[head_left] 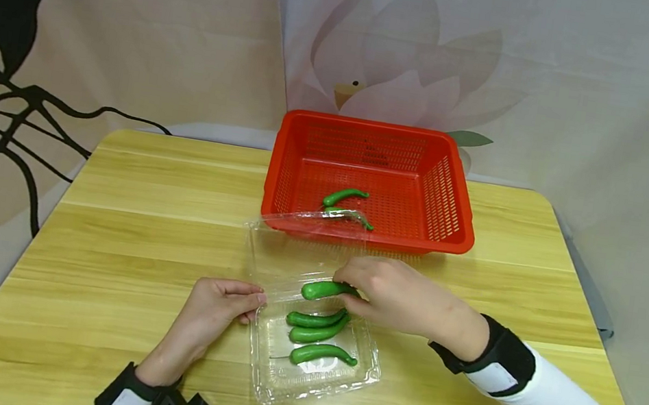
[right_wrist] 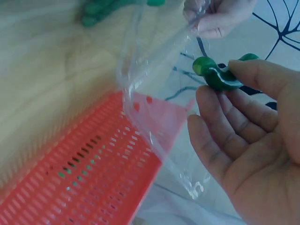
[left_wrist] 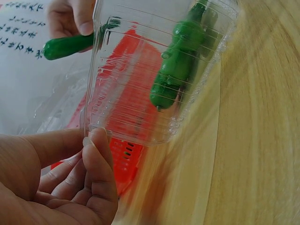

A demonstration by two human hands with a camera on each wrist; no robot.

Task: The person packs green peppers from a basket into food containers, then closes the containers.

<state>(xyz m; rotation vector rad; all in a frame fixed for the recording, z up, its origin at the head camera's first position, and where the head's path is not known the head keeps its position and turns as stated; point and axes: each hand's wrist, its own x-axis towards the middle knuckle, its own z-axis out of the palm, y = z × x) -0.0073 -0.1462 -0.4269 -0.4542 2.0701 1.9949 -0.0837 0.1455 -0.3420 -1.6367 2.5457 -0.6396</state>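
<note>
Over the clear box (head_left: 288,380), the right hand (head_left: 389,292) pinches a green pepper (head_left: 318,290), apparently mid-packing, as the left hand (head_left: 219,309) pinches the box's edge; the next move likely calls for release beside three peppers (head_left: 316,353) inside.

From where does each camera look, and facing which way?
Head: on the head, facing forward and down at the red basket; left hand and right hand show.
Left wrist: worn there, facing the clear box; left hand near, right hand beyond.
Right wrist: worn there, facing the held pepper; both hands show.
Wrist views share this pepper.
</note>
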